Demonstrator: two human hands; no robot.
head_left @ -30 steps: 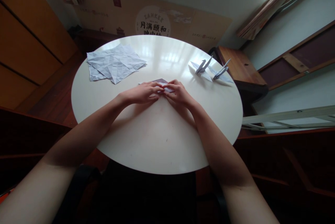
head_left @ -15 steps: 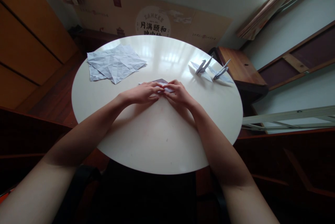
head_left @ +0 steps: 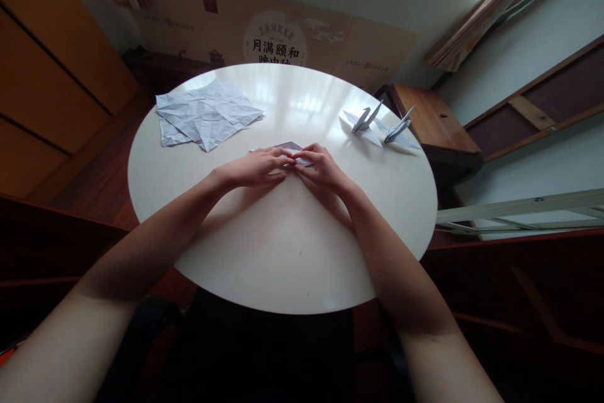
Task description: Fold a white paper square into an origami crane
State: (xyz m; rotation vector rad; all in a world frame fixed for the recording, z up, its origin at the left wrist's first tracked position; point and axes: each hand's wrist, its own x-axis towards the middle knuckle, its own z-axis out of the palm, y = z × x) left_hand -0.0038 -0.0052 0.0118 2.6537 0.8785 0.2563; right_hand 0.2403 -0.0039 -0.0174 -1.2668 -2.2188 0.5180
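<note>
A small folded sheet of paper (head_left: pixel 289 145), white with a greyish upper part, lies near the middle of the round white table (head_left: pixel 283 246). My left hand (head_left: pixel 262 164) rests over its left side, fingers bent and pressed onto it. From the right, my right hand (head_left: pixel 321 165) grips it with thumb and fingers drawn together, its fingertips meeting those of the left. Both hands cover most of the paper, so its exact fold cannot be made out.
Creased paper sheets (head_left: pixel 207 114) lie overlapped at the table's back left. Two folded paper cranes, a nearer-left one (head_left: pixel 362 123) and a right one (head_left: pixel 399 129), stand at the back right. Beyond the table's right edge is a wooden cabinet (head_left: pixel 425 117).
</note>
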